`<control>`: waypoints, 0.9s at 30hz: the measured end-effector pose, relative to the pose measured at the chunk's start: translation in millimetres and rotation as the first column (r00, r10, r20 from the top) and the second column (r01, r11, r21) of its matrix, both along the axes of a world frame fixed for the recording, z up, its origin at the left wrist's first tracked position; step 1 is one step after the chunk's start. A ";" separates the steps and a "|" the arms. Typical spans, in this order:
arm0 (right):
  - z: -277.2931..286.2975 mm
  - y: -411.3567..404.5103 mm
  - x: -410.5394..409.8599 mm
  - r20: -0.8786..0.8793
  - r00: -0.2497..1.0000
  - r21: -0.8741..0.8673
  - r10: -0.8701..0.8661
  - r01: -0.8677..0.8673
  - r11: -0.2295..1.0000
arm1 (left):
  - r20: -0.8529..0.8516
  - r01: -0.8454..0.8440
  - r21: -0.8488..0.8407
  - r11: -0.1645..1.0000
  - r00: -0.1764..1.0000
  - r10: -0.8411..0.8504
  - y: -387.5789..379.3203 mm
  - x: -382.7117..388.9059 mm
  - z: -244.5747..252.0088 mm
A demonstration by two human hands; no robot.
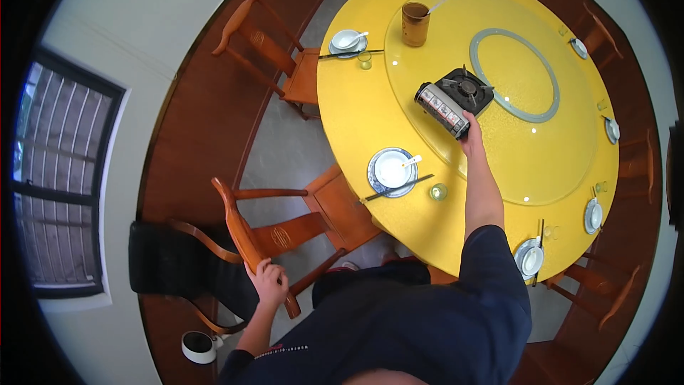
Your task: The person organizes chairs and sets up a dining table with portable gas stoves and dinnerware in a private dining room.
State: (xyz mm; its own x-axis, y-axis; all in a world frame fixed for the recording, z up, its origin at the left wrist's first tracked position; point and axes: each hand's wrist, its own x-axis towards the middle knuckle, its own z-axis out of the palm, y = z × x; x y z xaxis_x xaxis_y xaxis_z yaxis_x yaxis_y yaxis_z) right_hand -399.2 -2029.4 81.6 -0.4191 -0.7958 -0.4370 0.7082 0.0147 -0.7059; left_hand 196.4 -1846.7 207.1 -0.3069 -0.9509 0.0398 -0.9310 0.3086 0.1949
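Note:
My right hand (472,135) is at the near end of a black portable gas stove (465,88), its thumb on the edge beside a panel with printed pictures; its fingers are mostly hidden. The stove is at the left part of the glass turntable (561,166) on a round yellow table (342,117). My left hand (270,281) grips the top rail of a wooden chair (280,236). Between my hands, a white bowl (393,169) with a spoon stands on a patterned plate, chopsticks (398,189) lying across its near edge. A small green glass (438,191) stands beside them.
A brown cylindrical container (416,24) with a clear handle or stick stands on the turntable. Several place settings and wooden chairs ring the table. Behind my left hand is a black armchair (176,259), with a white round device (199,346) near it. A barred window (59,171) is at left.

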 end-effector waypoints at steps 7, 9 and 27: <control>32.1 57.8 24.7 0.083 0.995 -0.116 -0.056 0.065 0.991 | -0.064 0.036 -0.085 0.996 0.997 -0.041 3.4 14.0 -5.0; 66.9 91.2 43.7 0.003 0.996 -0.113 -0.093 0.093 0.989 | -0.138 0.005 -0.138 0.990 0.990 -0.024 2.0 17.0 -9.0; 201.2 422.0 360.8 -0.133 0.964 -0.231 -0.232 0.198 0.953 | -0.867 0.918 0.396 -0.018 0.380 0.323 10.7 -107.7 80.0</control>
State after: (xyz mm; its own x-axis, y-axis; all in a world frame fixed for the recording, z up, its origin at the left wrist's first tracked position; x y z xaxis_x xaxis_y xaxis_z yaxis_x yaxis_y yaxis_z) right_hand -38.4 -1607.4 282.8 -0.6400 -0.7468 -0.1812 0.5578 -0.2893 -0.7779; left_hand 88.7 -1836.0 287.1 -0.9853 -0.1192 -0.1225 -0.0488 -0.4906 0.8700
